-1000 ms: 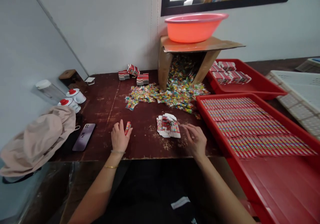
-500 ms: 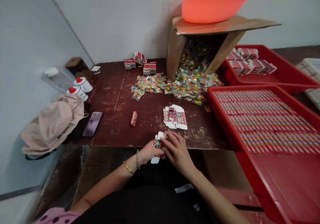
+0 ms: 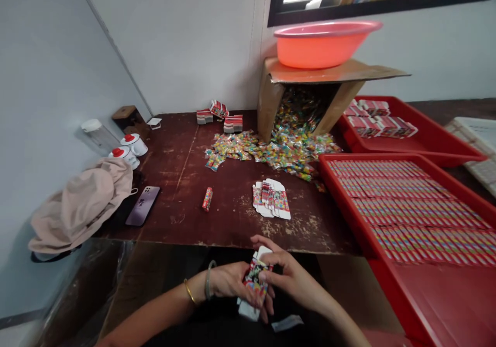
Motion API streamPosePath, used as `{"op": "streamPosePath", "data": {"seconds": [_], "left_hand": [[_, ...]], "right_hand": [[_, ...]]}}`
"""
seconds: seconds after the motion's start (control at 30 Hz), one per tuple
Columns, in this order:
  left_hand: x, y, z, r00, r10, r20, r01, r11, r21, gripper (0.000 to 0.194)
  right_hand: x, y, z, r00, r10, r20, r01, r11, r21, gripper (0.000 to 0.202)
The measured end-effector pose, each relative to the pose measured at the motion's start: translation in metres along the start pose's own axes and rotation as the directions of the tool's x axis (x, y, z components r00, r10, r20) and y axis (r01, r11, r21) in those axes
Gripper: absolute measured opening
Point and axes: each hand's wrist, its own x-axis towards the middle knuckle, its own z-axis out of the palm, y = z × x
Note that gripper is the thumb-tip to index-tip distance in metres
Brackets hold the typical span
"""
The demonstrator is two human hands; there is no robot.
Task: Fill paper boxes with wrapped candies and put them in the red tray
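At the far left, a beige cloth (image 3: 83, 199) is lying bunched up, and two white mugs (image 3: 134, 144) with red lids are standing just behind it, near a clear container (image 3: 101, 139) and a small brown box (image 3: 129, 119). A purple phone (image 3: 143, 206) is resting on the dark red table (image 3: 166, 166), just to the right of the cloth. Farther right, one small closed box (image 3: 207, 199) is lying alone on the table, well apart from both your hands, while stacked cartons (image 3: 233, 124) are sitting near the wall behind the wrapped sweets (image 3: 287, 153). Your left hand (image 3: 232, 284) is reaching in below the table's front edge, its fingers closing around the lower part of a printed carton (image 3: 256, 278) with white flaps. The carton is slanting between your two hands, its top leaning to the right. Your right hand (image 3: 284, 272) is gripping its upper part, the thumb pressing on the printed face. Beyond your hands, a fanned pile of flat cartons (image 3: 271, 199) is lying on the table. Behind it, the sweets are spilling out of an open cardboard box (image 3: 267, 101), and a pink basin (image 3: 320, 47) is sitting on top. On the right, a long red tray (image 3: 437, 295) is holding rows of small boxes (image 3: 403, 207), and another red tray (image 3: 434, 142) behind it is carrying bundled cartons (image 3: 382, 124).
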Motion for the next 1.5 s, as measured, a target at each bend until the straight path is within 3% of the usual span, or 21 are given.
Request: {"op": "streamPosePath", "data": {"seconds": [0.07,0.13,0.2,0.3,0.37,0.43,0.53,0.63,0.73,0.83,1.0,1.1,1.33,1.43,1.5], "left_hand": [[0.004,-0.009,0.002,0.981,0.045,-0.188,-0.04,0.999,0.028,0.05],[0.01,-0.016,0.002,0.93,0.085,-0.357,-0.064,0.996,0.07,0.05],[0.015,-0.018,0.003,0.883,0.154,-0.443,-0.097,0.984,0.149,0.051],[0.016,-0.015,0.008,0.842,0.296,-0.451,-0.176,0.941,0.29,0.054],[0.012,-0.012,0.014,0.816,0.374,-0.441,-0.242,0.913,0.327,0.055],[0.006,-0.01,0.019,0.764,0.475,-0.437,-0.335,0.87,0.361,0.05],[-0.002,-0.012,0.023,0.654,0.613,-0.444,-0.417,0.781,0.465,0.058],[-0.008,-0.018,0.021,0.623,0.654,-0.429,-0.395,0.736,0.549,0.051],[-0.011,-0.02,0.02,0.638,0.652,-0.41,-0.351,0.72,0.599,0.036],[-0.014,-0.017,0.022,0.681,0.619,-0.391,-0.3,0.723,0.622,0.045],[-0.017,-0.016,0.026,0.737,0.539,-0.408,-0.219,0.762,0.61,0.039],[-0.019,-0.022,0.024,0.764,0.476,-0.435,-0.169,0.799,0.576,0.038],[-0.026,-0.033,0.016,0.77,0.331,-0.545,-0.163,0.928,0.335,0.024],[-0.025,-0.04,0.014,0.78,0.216,-0.588,-0.215,0.974,0.072,0.023],[-0.023,-0.046,0.013,0.858,0.024,-0.512,-0.16,0.961,-0.223,0.037]], "right_hand": [[-0.006,0.003,0.008,0.995,0.014,-0.101,-0.016,1.0,-0.015,0.024],[-0.01,0.011,0.016,0.977,0.019,-0.213,-0.026,0.999,-0.03,0.026],[-0.014,0.021,0.024,0.961,0.018,-0.277,-0.03,0.999,-0.038,0.026],[-0.018,0.034,0.031,0.936,0.019,-0.352,-0.029,0.999,-0.024,0.023],[-0.021,0.038,0.035,0.887,0.019,-0.462,-0.023,1.0,-0.003,0.028],[-0.025,0.039,0.039,0.836,0.026,-0.548,-0.013,1.0,0.029,0.039],[-0.033,0.038,0.044,0.845,0.046,-0.532,-0.003,0.997,0.081,0.043],[-0.039,0.037,0.053,0.836,0.094,-0.54,-0.034,0.992,0.119,0.047],[-0.043,0.038,0.063,0.76,0.134,-0.636,-0.063,0.989,0.133,0.048],[-0.045,0.038,0.069,0.708,0.118,-0.697,-0.059,0.992,0.108,0.038],[-0.049,0.033,0.066,0.779,0.08,-0.622,-0.076,0.997,0.032,0.021],[-0.055,0.034,0.07,0.811,0.128,-0.571,-0.102,0.992,0.078,0.017],[-0.062,0.036,0.082,0.896,0.239,-0.373,-0.168,0.962,0.213,0.022],[-0.06,0.033,0.083,0.917,0.272,-0.291,-0.195,0.943,0.269,0.026],[-0.058,0.032,0.082,0.926,0.272,-0.262,-0.191,0.935,0.298,0.027]]}}
